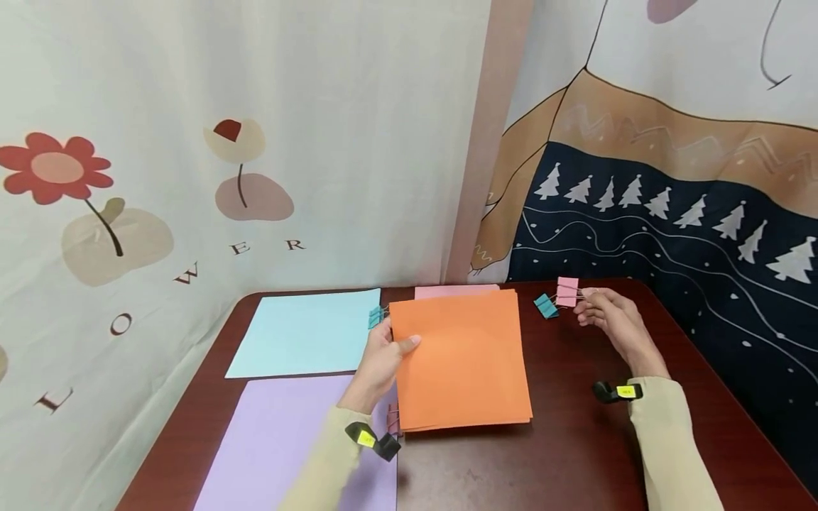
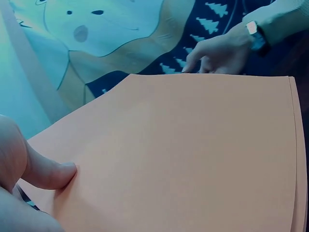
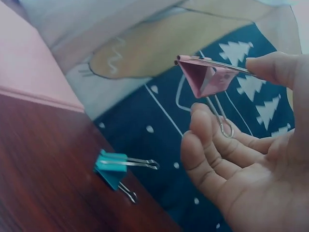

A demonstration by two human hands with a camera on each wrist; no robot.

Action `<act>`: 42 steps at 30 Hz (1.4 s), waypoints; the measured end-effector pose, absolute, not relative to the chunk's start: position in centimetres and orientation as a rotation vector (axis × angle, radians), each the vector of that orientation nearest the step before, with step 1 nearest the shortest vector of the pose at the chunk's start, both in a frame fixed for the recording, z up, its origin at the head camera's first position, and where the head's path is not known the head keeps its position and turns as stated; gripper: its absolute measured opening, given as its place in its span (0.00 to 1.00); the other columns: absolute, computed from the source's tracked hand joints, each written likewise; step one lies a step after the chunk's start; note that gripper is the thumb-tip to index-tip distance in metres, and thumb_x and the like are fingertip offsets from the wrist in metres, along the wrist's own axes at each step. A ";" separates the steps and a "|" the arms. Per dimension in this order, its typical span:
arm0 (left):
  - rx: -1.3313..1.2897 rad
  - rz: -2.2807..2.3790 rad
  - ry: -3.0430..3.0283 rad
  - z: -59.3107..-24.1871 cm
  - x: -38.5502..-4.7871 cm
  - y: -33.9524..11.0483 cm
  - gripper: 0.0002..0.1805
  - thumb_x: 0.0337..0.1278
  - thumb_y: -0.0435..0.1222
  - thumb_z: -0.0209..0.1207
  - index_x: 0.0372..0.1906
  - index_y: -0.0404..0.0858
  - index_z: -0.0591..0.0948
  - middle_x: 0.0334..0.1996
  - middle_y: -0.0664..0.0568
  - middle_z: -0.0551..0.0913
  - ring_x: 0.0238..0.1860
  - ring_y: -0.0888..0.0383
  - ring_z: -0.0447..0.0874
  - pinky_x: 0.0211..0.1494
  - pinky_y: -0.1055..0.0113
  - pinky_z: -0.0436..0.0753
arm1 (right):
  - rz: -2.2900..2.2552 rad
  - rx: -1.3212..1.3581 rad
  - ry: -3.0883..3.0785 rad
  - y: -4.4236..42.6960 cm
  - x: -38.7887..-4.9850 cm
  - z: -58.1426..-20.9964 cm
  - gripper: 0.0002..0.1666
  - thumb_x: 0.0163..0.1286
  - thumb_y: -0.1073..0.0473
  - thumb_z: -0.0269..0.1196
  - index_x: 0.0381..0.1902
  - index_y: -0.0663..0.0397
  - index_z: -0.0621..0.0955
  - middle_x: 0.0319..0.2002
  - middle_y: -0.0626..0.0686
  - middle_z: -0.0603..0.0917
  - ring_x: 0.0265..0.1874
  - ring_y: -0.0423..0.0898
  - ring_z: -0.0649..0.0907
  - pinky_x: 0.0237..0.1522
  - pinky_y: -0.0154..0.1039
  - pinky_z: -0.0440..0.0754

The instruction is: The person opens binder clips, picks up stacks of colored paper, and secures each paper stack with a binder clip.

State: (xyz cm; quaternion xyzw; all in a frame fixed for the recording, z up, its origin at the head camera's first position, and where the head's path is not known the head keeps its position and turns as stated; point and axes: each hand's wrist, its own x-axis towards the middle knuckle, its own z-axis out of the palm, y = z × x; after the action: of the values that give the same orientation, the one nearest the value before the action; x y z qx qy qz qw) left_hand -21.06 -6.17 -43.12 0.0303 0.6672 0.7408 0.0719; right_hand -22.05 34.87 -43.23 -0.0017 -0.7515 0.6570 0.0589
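My left hand [image 1: 381, 358] grips the left edge of a stack of orange paper [image 1: 463, 362], its thumb flat on top. At the stack's left edge are a teal clip [image 1: 375, 316] near the top and a pink clip [image 1: 393, 419] near the bottom. My right hand [image 1: 615, 323] holds a pink binder clip [image 1: 566, 292] by its wire handles at the back right. In the right wrist view the thumb presses one handle of that pink clip [image 3: 207, 77], fingers curled below the other. A teal clip [image 3: 112, 168] lies on the table nearby.
A light blue sheet [image 1: 307, 333] lies at the back left of the dark red table [image 1: 473, 475], a purple sheet [image 1: 268, 440] in front of it. Part of a pink sheet [image 1: 447, 291] shows behind the orange stack. Printed curtains [image 1: 358, 142] hang behind the table.
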 end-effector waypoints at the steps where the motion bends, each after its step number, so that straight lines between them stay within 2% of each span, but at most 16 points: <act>1: 0.090 2.233 2.009 -43.1 -21.2 -6.4 0.23 0.66 0.20 0.56 0.64 0.28 0.73 0.56 0.39 0.80 0.49 0.55 0.80 0.51 0.67 0.81 | 1.969 0.011 -2.285 34.6 -22.0 -43.2 0.18 0.80 0.44 0.55 0.54 0.51 0.76 0.37 0.42 0.86 0.36 0.38 0.84 0.42 0.26 0.84; 12: 0.053 2.320 2.006 -42.2 -22.4 -8.6 0.25 0.64 0.19 0.56 0.65 0.29 0.73 0.56 0.42 0.80 0.50 0.56 0.80 0.52 0.66 0.82 | 1.810 0.000 -2.373 31.8 -21.0 -43.6 0.24 0.80 0.40 0.54 0.53 0.54 0.76 0.35 0.44 0.83 0.33 0.41 0.82 0.40 0.29 0.83; 18: 0.007 2.338 1.992 -41.9 -22.6 -9.4 0.24 0.65 0.20 0.56 0.65 0.32 0.73 0.54 0.44 0.80 0.49 0.56 0.83 0.51 0.66 0.83 | 1.821 0.046 -2.388 30.6 -20.6 -43.4 0.26 0.80 0.42 0.54 0.56 0.60 0.75 0.34 0.44 0.83 0.33 0.40 0.82 0.40 0.30 0.84; 26: 0.000 2.348 2.004 -41.6 -22.6 -9.9 0.25 0.64 0.19 0.57 0.65 0.33 0.74 0.53 0.46 0.82 0.48 0.57 0.84 0.51 0.67 0.84 | 1.802 0.111 -2.401 28.6 -20.8 -43.1 0.26 0.80 0.44 0.55 0.57 0.64 0.76 0.33 0.47 0.82 0.33 0.42 0.81 0.39 0.32 0.84; 33: -0.042 2.330 2.022 -41.5 -23.0 -10.5 0.26 0.66 0.20 0.57 0.67 0.34 0.73 0.57 0.42 0.81 0.50 0.56 0.84 0.53 0.64 0.85 | 1.894 0.175 -2.329 27.3 -21.0 -43.0 0.24 0.80 0.47 0.55 0.55 0.64 0.77 0.31 0.46 0.81 0.31 0.42 0.79 0.35 0.33 0.82; 42: -0.038 2.349 2.012 -41.4 -22.9 -10.4 0.25 0.65 0.20 0.56 0.66 0.33 0.73 0.55 0.43 0.81 0.49 0.57 0.84 0.52 0.65 0.85 | 2.156 0.392 -2.069 25.8 -20.8 -43.2 0.11 0.79 0.60 0.54 0.48 0.64 0.79 0.26 0.48 0.75 0.26 0.43 0.73 0.28 0.35 0.73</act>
State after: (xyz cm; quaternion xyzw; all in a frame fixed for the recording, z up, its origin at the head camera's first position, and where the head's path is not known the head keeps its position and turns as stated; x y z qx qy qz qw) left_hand -22.93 -10.42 -41.41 -0.0123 0.6503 0.7592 0.0243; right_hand -20.81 25.75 -43.25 0.1298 -0.6851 0.7139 0.0638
